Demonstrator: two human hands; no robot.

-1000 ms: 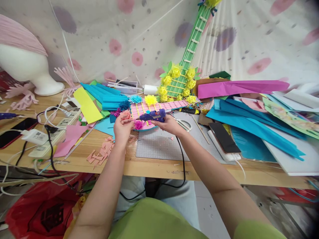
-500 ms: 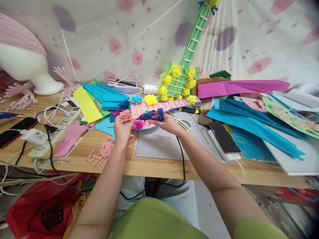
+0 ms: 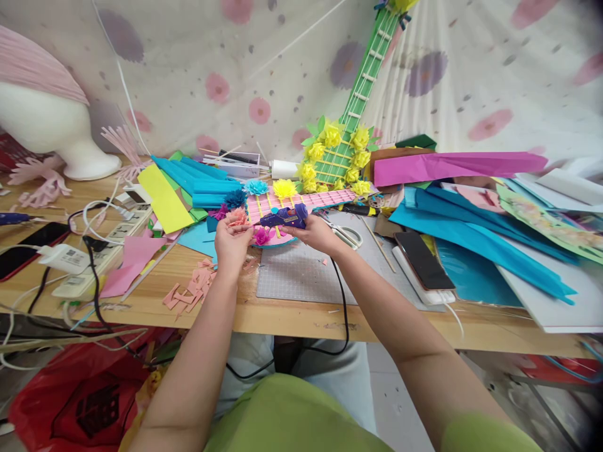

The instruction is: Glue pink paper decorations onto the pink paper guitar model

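My right hand (image 3: 316,233) is wrapped round a dark blue glue gun (image 3: 285,216), whose nozzle points left toward my other hand. A black cord hangs from it over the table edge. My left hand (image 3: 232,238) is closed in a pinch close to the nozzle; what sits between its fingertips is too small to make out. Just behind these fingers is a coral paper flower (image 3: 237,216). Below the glue gun a magenta paper flower (image 3: 262,235) shows. Both hands are over a pink paper guitar (image 3: 320,199), which also carries a yellow flower (image 3: 285,188) and blue ones.
A green paper guitar (image 3: 348,132) with yellow flowers leans at the back. Scissors (image 3: 346,235) lie on the grey cutting mat (image 3: 301,276). Coral paper scraps (image 3: 193,289) lie left of it. A power strip (image 3: 103,251), phones and stacked coloured paper flank the work.
The glue gun has shifted slightly to the left and levelled a little, and its cord has swung a bit left. My left hand stays nearly in place.
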